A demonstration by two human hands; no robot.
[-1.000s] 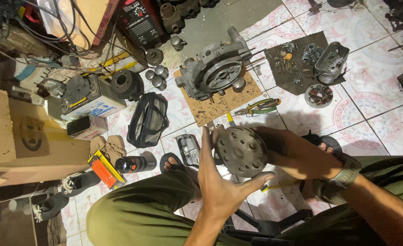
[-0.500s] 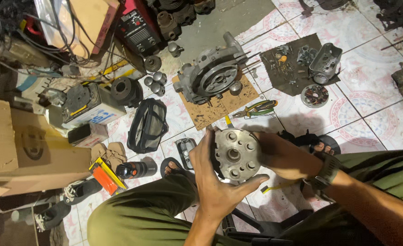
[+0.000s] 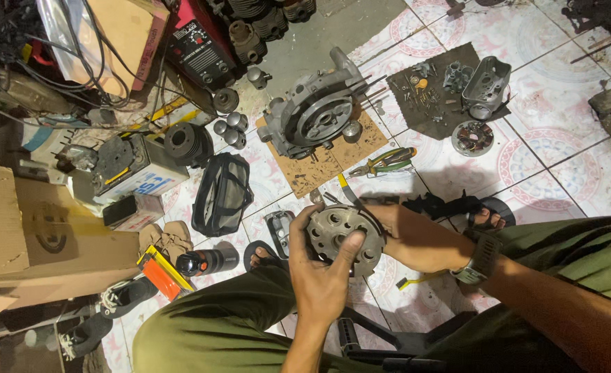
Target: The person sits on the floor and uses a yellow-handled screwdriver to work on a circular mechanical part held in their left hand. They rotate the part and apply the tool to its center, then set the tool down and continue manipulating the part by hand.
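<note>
The round metal disc (image 3: pixel 340 240) faces up between both hands: left hand (image 3: pixel 323 280) fingers spread across it, right hand (image 3: pixel 416 238) fingers gripping its far edge.

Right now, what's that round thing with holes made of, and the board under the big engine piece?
The round disc, held in both hands, looks like bare metal: dull grey with a faint sheen and drilled holes. The board looks like pressed wood or cork: brown, speckled and matte. I can't tell which.

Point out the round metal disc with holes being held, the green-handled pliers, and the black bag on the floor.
Round grey metal disc with holes (image 3: pixel 340 238), head view, its face.
Green-handled pliers (image 3: pixel 390 161), head view, handles.
Black bag (image 3: pixel 220 193), head view, middle.
</note>
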